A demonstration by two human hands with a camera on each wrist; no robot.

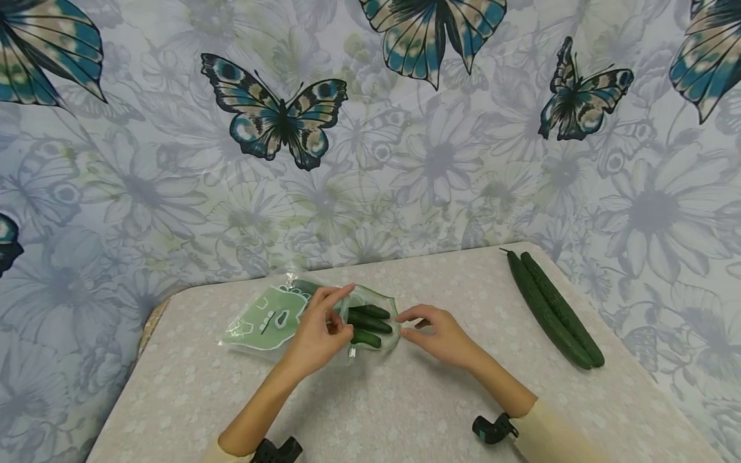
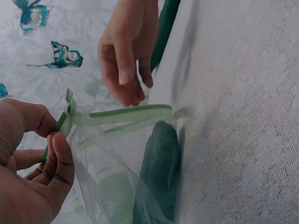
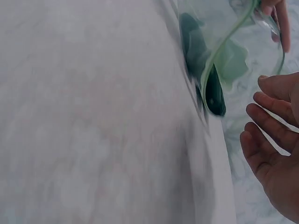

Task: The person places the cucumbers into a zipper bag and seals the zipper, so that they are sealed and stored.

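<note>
A clear zip bag [image 1: 246, 334] with a pale green cartoon print lies on the table, its mouth spread toward the right. Several dark green cucumbers [image 1: 370, 323] are inside, their ends near the mouth. With thumb and fingers, my left hand [image 1: 320, 331] pinches the green zip edge, the slider close by in the left wrist view. My right hand [image 1: 442, 337] is just right of the bag's mouth with fingers loosely bent and nothing in them. A gap shows between its fingertips and the bag's green rim [image 3: 224, 44] in the right wrist view.
Two long cucumbers [image 1: 552, 312] lie side by side at the table's right. A pale patterned cloth covers the table [image 1: 405, 411]. Behind it hangs a butterfly-and-flower backdrop [image 1: 440, 154]. Black wrist devices [image 1: 493, 429] are worn on both forearms.
</note>
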